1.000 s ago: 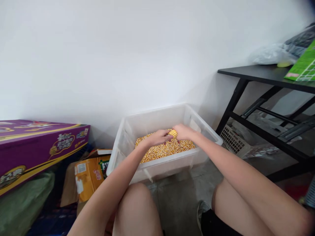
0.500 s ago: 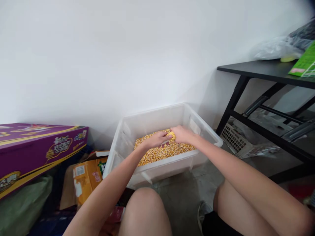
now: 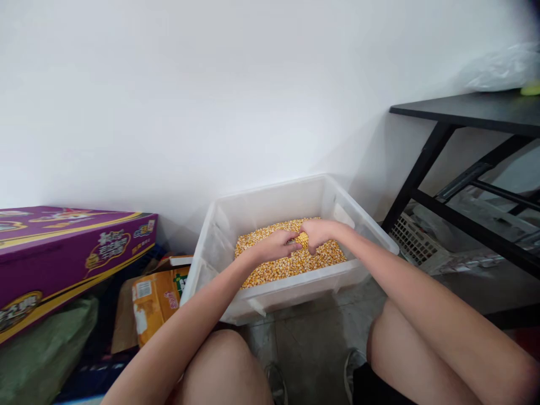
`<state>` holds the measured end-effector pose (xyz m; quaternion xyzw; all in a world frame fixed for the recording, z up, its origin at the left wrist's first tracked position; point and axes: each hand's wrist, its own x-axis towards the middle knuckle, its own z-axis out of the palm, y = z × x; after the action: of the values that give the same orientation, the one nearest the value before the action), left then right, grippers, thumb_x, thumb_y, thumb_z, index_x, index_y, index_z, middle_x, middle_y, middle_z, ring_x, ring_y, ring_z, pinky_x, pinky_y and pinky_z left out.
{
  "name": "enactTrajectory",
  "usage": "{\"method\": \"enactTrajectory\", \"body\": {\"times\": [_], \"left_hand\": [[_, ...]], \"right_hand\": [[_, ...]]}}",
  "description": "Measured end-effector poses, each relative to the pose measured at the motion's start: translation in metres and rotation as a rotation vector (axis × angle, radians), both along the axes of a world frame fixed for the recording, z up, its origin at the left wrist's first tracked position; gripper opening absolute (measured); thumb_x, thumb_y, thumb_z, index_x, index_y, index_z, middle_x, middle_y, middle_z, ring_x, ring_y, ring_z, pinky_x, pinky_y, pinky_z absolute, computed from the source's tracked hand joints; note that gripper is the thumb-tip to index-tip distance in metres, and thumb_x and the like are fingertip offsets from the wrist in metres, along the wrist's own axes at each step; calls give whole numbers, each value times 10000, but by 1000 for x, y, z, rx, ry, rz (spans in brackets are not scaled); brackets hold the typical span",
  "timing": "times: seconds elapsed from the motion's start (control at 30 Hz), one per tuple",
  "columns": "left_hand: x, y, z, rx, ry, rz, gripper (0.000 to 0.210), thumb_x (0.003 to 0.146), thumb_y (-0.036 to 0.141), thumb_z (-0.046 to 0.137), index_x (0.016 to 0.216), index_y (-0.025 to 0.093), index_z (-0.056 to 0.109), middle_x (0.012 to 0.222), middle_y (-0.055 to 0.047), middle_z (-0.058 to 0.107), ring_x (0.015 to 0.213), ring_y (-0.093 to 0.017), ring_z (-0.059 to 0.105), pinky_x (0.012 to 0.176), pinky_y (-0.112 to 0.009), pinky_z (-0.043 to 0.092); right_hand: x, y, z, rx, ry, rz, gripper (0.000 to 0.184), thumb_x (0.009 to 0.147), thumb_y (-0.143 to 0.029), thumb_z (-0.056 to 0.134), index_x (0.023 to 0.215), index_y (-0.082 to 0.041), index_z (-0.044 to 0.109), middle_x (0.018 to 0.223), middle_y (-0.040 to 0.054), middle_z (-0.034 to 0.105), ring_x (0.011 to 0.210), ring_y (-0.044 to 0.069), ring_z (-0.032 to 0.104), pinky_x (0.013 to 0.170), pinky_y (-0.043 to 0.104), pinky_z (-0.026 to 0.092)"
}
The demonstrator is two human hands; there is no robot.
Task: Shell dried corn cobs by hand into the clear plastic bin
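Left hand (image 3: 275, 246) and right hand (image 3: 324, 233) have just shifted around the corncob (image 3: 302, 240), grip snug on it from either side above loose kernels (image 3: 278, 269) in the plastic bin (image 3: 270, 203)—mid-shelling, I'd say, the next push wanting firm pressure!

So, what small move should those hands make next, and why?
Probably twist the cob between left hand and right hand to strip it further: both grip it, yellow rows show on it, and loose kernels lie beneath in the tub.
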<state>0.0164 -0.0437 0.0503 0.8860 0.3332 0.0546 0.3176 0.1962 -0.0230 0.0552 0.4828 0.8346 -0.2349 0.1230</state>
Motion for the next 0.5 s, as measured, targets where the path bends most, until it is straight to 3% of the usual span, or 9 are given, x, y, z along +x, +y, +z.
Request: {"method": "enactTrajectory", "body": {"times": [0.17, 0.3, 0.5], "left_hand": [[5, 7, 1, 334, 183, 59, 239, 817, 300, 420, 935, 159, 572, 766, -58, 637, 683, -197, 591, 619, -280, 407], [17, 4, 6, 554, 366, 167, 329, 829, 344, 387, 1037, 140, 540, 839, -116, 655, 748, -265, 621, 653, -339, 438], [32, -5, 4, 660, 485, 141, 328, 836, 334, 383, 1006, 90, 521, 838, -152, 635, 759, -286, 634, 648, -361, 468]], "right_hand": [[-5, -1, 0, 76, 55, -104, 412, 505, -277, 714, 875, -103, 660, 690, 71, 653, 606, 193, 601, 476, 247, 386], [-3, 2, -3, 86, 172, -162, 374, 548, -203, 669, 909, -109, 661, 723, 80, 672, 620, 184, 612, 502, 229, 409], [-1, 11, -19, 155, 177, -112, 265, 545, -186, 621, 800, -128, 669, 716, 75, 677, 639, 186, 614, 494, 219, 400]]}}
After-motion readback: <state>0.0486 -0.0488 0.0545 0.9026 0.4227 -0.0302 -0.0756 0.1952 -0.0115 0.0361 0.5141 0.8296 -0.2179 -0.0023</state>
